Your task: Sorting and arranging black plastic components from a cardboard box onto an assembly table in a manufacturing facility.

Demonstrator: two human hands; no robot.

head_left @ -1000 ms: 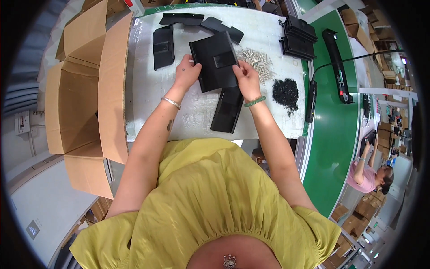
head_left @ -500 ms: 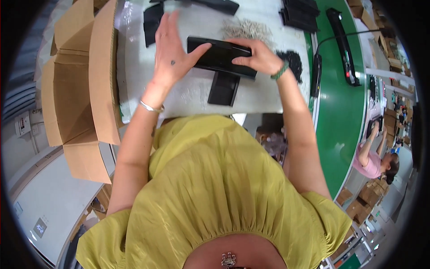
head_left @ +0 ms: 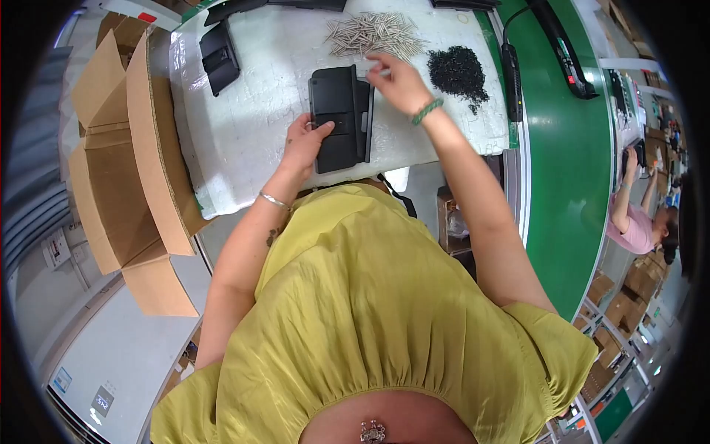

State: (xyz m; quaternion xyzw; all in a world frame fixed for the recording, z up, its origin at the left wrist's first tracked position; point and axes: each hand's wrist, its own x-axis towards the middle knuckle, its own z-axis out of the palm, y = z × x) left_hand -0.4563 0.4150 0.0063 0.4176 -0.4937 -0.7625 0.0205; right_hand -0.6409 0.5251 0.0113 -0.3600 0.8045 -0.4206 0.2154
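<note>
My left hand (head_left: 302, 146) grips a black plastic part (head_left: 336, 122) by its left edge, thumb laid on top and the other fingers mostly underneath. The part is a flat panel with a raised ledge along its right side, lying lengthwise toward me at the table's front. Just right of its far end, my right hand (head_left: 399, 85) is raised with thumb and fingers pinched together; whatever may be between them is too small to make out. Beyond those fingertips spreads a loose pile of thin silvery metal pins (head_left: 373, 35). To their right is a heap of tiny black pieces (head_left: 457, 74).
Another black plastic part (head_left: 220, 59) lies on the white-covered table (head_left: 259, 133) at the left. More black pieces (head_left: 307, 4) line the far edge. An open cardboard box (head_left: 159, 148) stands left. A green conveyor (head_left: 555, 163) runs along the right, with a co-worker (head_left: 634, 222) beyond.
The black part has turned from crosswise to lengthwise and come nearer. My left hand has closed on its edge. My right hand has let go of it and moved beside the pins.
</note>
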